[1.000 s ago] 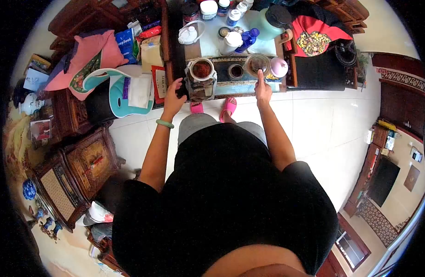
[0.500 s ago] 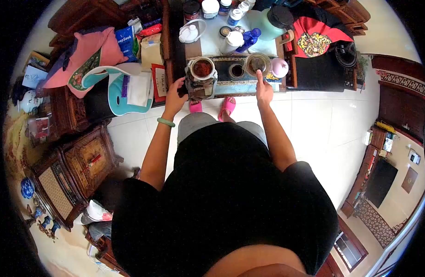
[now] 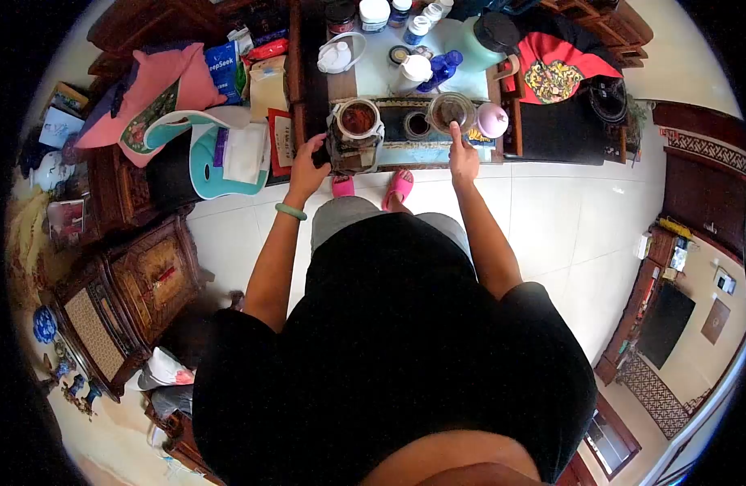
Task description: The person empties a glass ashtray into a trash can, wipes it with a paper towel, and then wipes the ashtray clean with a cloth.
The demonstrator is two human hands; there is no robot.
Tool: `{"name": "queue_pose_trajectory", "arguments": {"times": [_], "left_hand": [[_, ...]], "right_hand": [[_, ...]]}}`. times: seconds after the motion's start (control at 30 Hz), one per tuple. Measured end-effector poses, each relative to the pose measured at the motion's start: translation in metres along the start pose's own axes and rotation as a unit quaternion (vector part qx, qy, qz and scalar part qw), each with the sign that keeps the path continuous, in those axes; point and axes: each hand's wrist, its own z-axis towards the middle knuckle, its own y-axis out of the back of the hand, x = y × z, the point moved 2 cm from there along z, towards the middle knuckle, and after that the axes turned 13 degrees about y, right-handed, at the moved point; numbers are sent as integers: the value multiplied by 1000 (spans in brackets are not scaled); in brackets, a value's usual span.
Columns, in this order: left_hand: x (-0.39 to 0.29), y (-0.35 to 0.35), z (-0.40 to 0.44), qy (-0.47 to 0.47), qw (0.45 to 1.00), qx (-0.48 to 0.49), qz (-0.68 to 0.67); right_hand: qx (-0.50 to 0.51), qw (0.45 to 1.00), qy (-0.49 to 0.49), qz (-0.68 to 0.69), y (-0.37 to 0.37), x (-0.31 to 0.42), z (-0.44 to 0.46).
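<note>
We have both hands at the near edge of the table (image 3: 371, 69), with twelve o'clock taken as straight ahead of our body. Our left hand (image 3: 306, 176) makes a loose C, thumb and fingers well parted, and we see nothing in it. From that hand, the jar (image 3: 358, 119) of red-brown stuff lies between one and two o'clock, standing in a patterned cloth bag (image 3: 366, 155). The thumb tip comes right beside the bag, though we cannot tell whether it touches.

Our right hand (image 3: 463, 161) reaches to the glass bowl (image 3: 451, 110), just short of twelve o'clock from it. The thumb lies over the bowl's near rim; the fingers are hidden, so we cannot tell how firmly they grip.

The small dark cup (image 3: 416, 124) sits between jar and bowl, at ten o'clock from our right hand and two from our left, the right being clearly nearer. All three mouths look round from above, so no long axis shows. A pink ball-shaped thing (image 3: 492, 120) sits just beside the bowl at three o'clock, and a white bottle (image 3: 413, 71) stands at twelve from the cup.
</note>
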Motion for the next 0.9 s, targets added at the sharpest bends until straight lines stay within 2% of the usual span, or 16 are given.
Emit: {"name": "queue_pose_trajectory", "arguments": {"times": [0.17,0.3,0.47,0.6,0.67,0.73,0.9], "left_hand": [[5,-2,1,6,1000,2,-9],[9,-3,2,2,1000,1,9],[10,-3,2,1,1000,2,24],[9,-4,0,6,1000,0,-3],[9,-5,1,-9,1000,-14,20],[8,-6,0,-20,1000,-15,16],[4,-8,0,-40,999,-16,-1]], "right_hand": [[18,999,-6,30,1,1,-3],[13,956,-72,285,8,13,-14],[130,908,-102,384,22,4,-7],[149,899,-88,403,39,7,-7],[164,887,-118,415,49,8,-7],[180,886,-97,416,56,13,-9],[181,903,-89,380,67,17,-6]]}}
